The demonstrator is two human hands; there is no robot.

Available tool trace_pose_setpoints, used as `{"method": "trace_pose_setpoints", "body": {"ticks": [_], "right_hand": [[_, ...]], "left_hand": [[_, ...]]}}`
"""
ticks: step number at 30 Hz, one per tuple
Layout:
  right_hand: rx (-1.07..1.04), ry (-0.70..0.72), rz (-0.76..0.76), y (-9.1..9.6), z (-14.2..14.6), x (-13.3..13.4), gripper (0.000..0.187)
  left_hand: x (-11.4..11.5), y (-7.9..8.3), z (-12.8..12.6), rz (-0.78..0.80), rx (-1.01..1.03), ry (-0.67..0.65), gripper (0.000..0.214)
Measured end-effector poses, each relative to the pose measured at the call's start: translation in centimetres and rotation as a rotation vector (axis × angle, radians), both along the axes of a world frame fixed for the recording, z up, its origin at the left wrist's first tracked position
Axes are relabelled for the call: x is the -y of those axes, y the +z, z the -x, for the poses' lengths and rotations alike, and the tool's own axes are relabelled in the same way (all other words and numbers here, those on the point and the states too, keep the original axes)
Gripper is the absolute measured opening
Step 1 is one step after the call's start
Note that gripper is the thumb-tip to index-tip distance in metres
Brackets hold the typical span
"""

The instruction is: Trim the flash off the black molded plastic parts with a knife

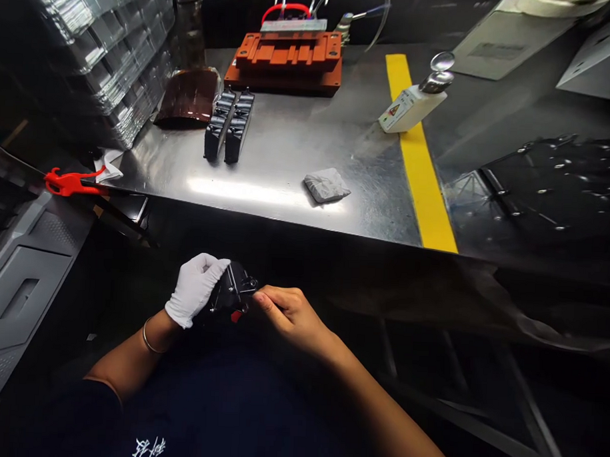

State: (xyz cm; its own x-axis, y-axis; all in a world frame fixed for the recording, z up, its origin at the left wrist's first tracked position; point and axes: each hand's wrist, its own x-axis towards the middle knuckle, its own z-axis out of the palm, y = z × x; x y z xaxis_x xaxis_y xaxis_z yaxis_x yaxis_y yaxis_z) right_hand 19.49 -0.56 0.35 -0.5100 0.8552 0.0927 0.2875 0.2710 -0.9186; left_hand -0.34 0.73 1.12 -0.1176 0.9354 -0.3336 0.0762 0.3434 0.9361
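Note:
My left hand (197, 288), in a white glove with a bangle at the wrist, is closed on a glossy black plastic part (235, 287) in front of my body, below the table edge. A small red piece (236, 315) shows at the part's lower side. My bare right hand (289, 311) has its thumb and forefinger pinched together at the part's right edge. Whether those fingers grip the part or something small against it is hidden. Two long black moulded parts (240, 126) lie side by side on the metal table (277, 157). A folded grey cloth (327, 185) rests near the front edge.
An orange fixture (290, 54) with tubes stands at the back. Stacked clear trays (111, 55) rise at left, near a red air gun (74, 182). Right of centre, a white bottle with a metal top (413, 109) stands by yellow tape (426, 186). Metal pieces (501, 192) lie farther right.

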Motion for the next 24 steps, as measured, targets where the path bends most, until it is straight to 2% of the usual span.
{"method": "trace_pose_setpoints", "body": {"ticks": [2, 4, 6, 9, 12, 16, 18, 21, 24], "right_hand": [[-0.123, 0.112, 0.034, 0.0, -0.4, 0.0, 0.044], [-0.295, 0.189, 0.008, 0.0, -0.6, -0.1, 0.045], [-0.369, 0.144, -0.103, -0.1, -0.6, -0.1, 0.045], [-0.199, 0.004, -0.337, -0.3, -0.2, -0.2, 0.04], [-0.005, -0.014, -0.464, -0.3, 0.1, -0.2, 0.042], [0.057, -0.021, -0.507, -0.4, 0.0, -0.3, 0.046], [0.031, -0.103, -0.519, -0.6, 0.2, -0.2, 0.043], [0.032, -0.288, -0.485, -1.6, 1.6, 0.4, 0.03], [0.074, -0.293, -0.347, -3.2, 3.0, 0.9, 0.05]], "left_hand": [[0.2, 0.2, -0.3, -0.032, -0.004, -0.006, 0.042], [0.2, 0.4, -0.6, -0.071, -0.01, -0.012, 0.041], [0.2, 0.6, -0.8, -0.104, -0.014, -0.009, 0.04], [0.0, 0.7, -0.8, -0.116, -0.022, -0.003, 0.04], [0.0, 0.7, -0.7, -0.099, -0.036, -0.002, 0.04], [0.1, 0.3, -0.7, -0.079, -0.017, 0.012, 0.041], [-0.1, 0.0, -1.0, -0.066, 0.023, 0.048, 0.043], [-0.8, -0.6, -1.6, -0.012, 0.17, 0.189, 0.049], [-2.1, -1.0, -2.4, 0.021, 0.454, 0.345, 0.049]]}}
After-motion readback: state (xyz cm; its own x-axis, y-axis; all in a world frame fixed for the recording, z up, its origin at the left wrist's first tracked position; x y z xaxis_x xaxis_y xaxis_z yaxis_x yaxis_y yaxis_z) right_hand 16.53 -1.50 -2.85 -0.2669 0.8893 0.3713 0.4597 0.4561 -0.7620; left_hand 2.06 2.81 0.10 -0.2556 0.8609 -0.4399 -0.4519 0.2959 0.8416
